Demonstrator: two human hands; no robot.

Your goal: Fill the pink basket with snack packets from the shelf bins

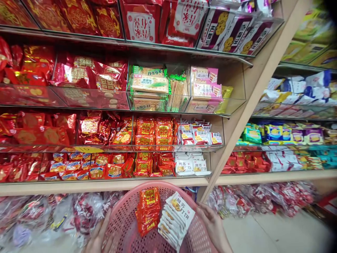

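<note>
A pink plastic basket (123, 218) sits low in front of me. Inside it lie a stack of red snack packets (149, 211) and a row of white cracker packets (175, 219). My left hand (98, 237) grips the basket's left rim, fingers curled against its wall. My right hand (213, 226) holds the right rim beside the white packets. Straight ahead, the lowest glass-fronted shelf bin holds matching red packets (143, 165) and white packets (191, 167).
Tiered shelves with glass fronts (110, 98) carry red, green and pink snack packs. A slanted wooden post (237, 130) divides them from another shelf bay (286, 137) on the right. Bagged sweets (52, 214) fill the floor level; pale floor (276, 232) shows at lower right.
</note>
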